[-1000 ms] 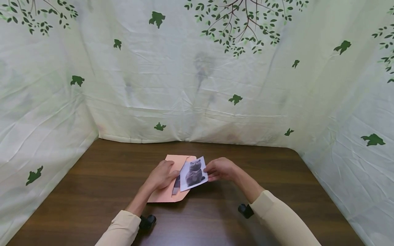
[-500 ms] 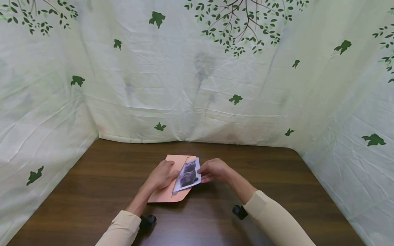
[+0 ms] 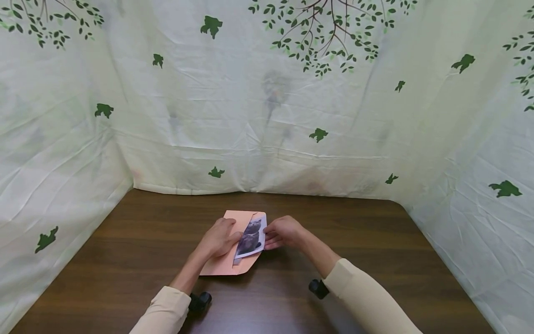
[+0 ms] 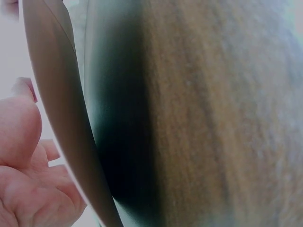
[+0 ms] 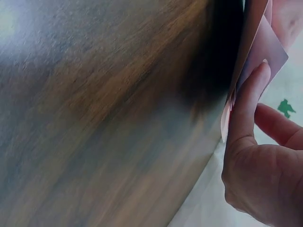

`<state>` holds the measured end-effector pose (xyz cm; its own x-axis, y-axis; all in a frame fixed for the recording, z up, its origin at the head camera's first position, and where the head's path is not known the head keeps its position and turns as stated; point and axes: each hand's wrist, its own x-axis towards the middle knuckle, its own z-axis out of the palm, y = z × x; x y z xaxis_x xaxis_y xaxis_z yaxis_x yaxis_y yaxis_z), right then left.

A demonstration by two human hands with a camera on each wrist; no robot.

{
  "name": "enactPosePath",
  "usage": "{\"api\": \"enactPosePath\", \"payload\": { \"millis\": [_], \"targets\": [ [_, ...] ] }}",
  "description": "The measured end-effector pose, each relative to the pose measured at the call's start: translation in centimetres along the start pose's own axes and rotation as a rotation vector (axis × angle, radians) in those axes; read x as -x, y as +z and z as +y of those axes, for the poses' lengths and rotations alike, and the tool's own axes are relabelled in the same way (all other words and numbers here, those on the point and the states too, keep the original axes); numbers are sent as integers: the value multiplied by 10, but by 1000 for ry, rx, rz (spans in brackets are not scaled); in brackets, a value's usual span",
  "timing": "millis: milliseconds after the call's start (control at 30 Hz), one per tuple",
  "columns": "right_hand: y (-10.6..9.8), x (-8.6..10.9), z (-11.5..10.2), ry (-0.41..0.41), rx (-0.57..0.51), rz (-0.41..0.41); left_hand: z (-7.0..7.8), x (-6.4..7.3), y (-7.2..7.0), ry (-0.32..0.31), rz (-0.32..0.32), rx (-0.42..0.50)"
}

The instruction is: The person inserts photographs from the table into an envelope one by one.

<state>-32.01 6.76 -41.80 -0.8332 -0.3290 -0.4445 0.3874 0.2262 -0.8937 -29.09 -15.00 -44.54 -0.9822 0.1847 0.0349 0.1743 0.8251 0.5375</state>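
In the head view, a peach paper envelope is tilted over the table, its open side facing right. My left hand grips its left part, thumb lying across the front. A photo of a grey cat sits partly in the envelope's mouth, its left portion hidden inside. At the photo's right edge, my right hand pinches it. The thumb lies along the photo in the right wrist view. Below the photo's lower corner peeks a small greyish strip. The left wrist view shows the envelope nearly edge-on.
A dark brown wooden table lies under both hands. White cloth printed with leaves and branches hangs behind it and along both sides. Black wrist cameras sit below each forearm, the right one near the table's middle.
My right hand has moved left, sliding the cat photo from in front of the envelope's mouth further into it. The left hand and the envelope have stayed in place.
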Motion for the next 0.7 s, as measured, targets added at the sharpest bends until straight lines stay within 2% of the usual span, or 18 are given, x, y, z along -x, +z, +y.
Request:
{"api": "enactPosePath", "payload": {
  "millis": [167, 700],
  "targets": [
    [5, -1, 0, -1, -3, -19, 0, -1, 0, -18, -11, -3],
    [27, -6, -1, -8, -54, -31, -2, 0, 0, 31, 23, 14]
  ]
}}
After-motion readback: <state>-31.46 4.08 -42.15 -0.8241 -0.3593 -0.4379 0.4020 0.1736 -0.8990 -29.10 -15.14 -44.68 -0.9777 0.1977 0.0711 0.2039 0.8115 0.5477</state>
